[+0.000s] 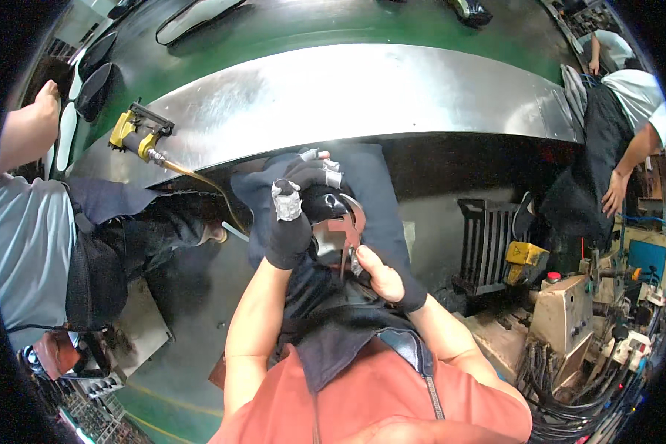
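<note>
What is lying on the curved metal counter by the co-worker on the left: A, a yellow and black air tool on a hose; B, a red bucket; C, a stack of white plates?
A: a yellow and black air tool with its hose attached lies on the metal counter.

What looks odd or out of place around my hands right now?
The left hand wears a dark glove with its fingertips wrapped in silvery tape, which looks patched. The yellow air tool lies unattended on the steel bench, its hose trailing off the edge.

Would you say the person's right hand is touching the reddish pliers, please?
Touching. The head view shows the right hand closed around the lower handles of the reddish pliers, with no gap visible between them.
</note>
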`<state>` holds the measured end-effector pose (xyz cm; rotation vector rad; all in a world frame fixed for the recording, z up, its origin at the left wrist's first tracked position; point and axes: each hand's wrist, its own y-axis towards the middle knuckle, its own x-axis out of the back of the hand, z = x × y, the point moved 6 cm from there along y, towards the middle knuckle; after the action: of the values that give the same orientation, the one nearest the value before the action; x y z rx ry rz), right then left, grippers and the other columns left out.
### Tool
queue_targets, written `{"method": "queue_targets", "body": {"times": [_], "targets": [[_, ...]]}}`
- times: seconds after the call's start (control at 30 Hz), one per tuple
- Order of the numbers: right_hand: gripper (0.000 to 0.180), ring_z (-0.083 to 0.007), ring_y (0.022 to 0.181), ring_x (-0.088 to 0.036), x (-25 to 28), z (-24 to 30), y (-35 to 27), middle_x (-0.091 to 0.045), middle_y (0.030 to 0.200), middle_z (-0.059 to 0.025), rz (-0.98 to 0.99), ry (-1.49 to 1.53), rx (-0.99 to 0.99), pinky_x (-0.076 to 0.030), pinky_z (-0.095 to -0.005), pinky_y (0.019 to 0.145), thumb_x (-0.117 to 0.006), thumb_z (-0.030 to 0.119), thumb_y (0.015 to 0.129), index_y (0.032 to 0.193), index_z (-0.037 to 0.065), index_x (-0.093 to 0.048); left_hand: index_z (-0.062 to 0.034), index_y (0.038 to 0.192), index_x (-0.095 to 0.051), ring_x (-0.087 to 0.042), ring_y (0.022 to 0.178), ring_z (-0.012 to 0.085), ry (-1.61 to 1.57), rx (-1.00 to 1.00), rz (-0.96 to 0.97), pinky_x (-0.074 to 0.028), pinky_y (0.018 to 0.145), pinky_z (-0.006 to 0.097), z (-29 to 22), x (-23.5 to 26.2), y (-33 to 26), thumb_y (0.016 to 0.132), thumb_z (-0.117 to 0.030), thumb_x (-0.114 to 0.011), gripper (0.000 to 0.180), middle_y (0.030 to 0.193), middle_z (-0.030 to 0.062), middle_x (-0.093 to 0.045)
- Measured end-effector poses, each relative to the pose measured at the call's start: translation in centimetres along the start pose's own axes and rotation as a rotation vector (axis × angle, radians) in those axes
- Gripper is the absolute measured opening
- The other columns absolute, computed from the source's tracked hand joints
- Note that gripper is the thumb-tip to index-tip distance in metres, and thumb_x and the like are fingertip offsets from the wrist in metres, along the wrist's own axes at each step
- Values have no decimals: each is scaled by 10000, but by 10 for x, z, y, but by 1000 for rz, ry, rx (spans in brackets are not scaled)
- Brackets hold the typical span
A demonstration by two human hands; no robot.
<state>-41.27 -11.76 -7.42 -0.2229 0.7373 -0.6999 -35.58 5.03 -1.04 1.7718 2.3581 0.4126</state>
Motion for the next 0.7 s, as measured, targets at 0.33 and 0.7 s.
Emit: {"method": "queue_targets", "body": {"times": [0.33,0.7], "targets": [[392,-177,611,-439,-8,10,-14,-442,649,-55,-265,-635,96,-399,-358,596,-349,348,1009,816,36,-487,-42,863,-672,-546,1121,291,5,9,-24,-351,1026,418,-4,-3,-3,864,-265,-482,293,996,117,-660],[239,-297,665,-505,-8,3,1,-505,736,-154,-383,-803,588,-430,-389,650,-403,170,961,1028,13,-570,-25,852,-684,-529,1135,317,2,-25,26,-357,1006,443,2,0,-11,947,-518,-336,610,990,131,-654]]}}
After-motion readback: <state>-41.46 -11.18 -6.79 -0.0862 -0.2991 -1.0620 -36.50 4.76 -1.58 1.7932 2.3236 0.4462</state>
